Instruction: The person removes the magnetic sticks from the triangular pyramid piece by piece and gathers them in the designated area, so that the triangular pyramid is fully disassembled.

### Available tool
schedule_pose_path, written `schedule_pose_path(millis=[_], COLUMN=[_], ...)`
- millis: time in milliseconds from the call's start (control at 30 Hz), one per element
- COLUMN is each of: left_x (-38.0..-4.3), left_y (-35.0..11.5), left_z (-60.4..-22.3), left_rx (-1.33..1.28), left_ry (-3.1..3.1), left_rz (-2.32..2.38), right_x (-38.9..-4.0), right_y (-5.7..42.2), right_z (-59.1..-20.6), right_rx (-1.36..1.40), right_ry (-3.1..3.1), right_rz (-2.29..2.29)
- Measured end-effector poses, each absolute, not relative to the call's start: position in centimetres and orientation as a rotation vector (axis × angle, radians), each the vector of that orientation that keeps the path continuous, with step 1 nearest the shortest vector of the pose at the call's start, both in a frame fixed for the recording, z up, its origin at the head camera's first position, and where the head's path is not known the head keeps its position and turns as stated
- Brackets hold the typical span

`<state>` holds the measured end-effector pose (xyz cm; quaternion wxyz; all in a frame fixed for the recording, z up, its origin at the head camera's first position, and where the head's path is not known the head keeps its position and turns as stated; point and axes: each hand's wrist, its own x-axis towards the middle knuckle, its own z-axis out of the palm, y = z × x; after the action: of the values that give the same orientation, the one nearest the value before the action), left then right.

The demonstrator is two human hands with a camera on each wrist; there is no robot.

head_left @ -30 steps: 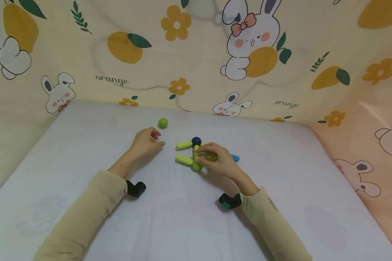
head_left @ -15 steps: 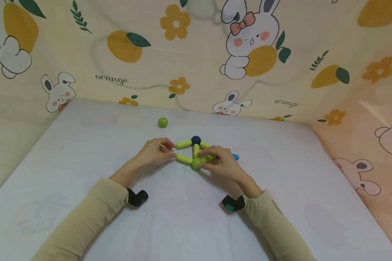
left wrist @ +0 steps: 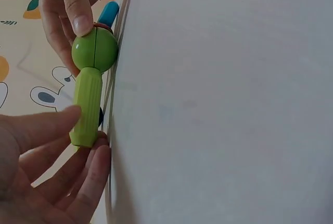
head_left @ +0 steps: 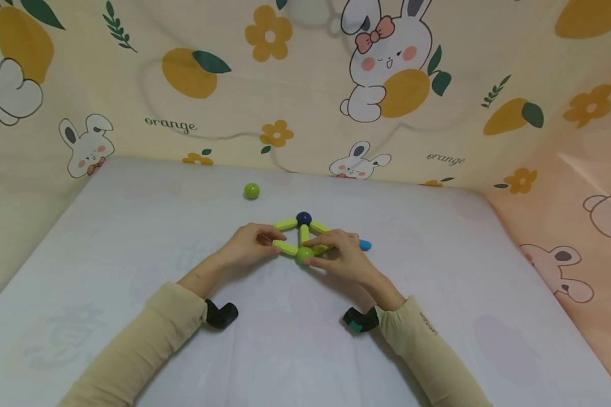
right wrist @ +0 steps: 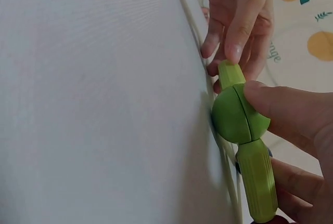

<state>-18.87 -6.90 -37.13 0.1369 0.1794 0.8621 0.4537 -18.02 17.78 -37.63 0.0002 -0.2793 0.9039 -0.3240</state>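
Observation:
Yellow-green rods and balls form a joined frame on the table in the head view. A light green ball is its near corner and a dark blue ball its far one, with a short rod between them. My left hand pinches the free end of the near-left rod between thumb and fingers. My right hand holds the light green ball, its thumb on the near side. Behind that hand a blue rod sticks out; the frame's right part is mostly hidden. Another rod runs left from the dark blue ball.
A loose green ball lies farther back on the white-covered table, left of the frame. Cloth printed with rabbits and oranges rises behind and at both sides. A dark red piece peeks in at the right wrist view's bottom edge.
My left hand has come right and nearer, from beside the loose ball to the near-left rod, and now pinches it. My right hand has shifted slightly nearer, its thumb now at the green ball.

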Motion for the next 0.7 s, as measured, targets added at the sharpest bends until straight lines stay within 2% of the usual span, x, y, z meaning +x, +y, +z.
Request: schedule_pose_path(millis=[700], left_x=[-19.35], left_y=[-7.13], left_z=[-37.65], left_rx=[0.482], left_ry=[2.497], left_rz=[1.292], right_x=[-18.95], right_y=[17.47], right_z=[-38.09], right_rx=[-0.806], right_ry=[2.896], right_rz=[-1.071])
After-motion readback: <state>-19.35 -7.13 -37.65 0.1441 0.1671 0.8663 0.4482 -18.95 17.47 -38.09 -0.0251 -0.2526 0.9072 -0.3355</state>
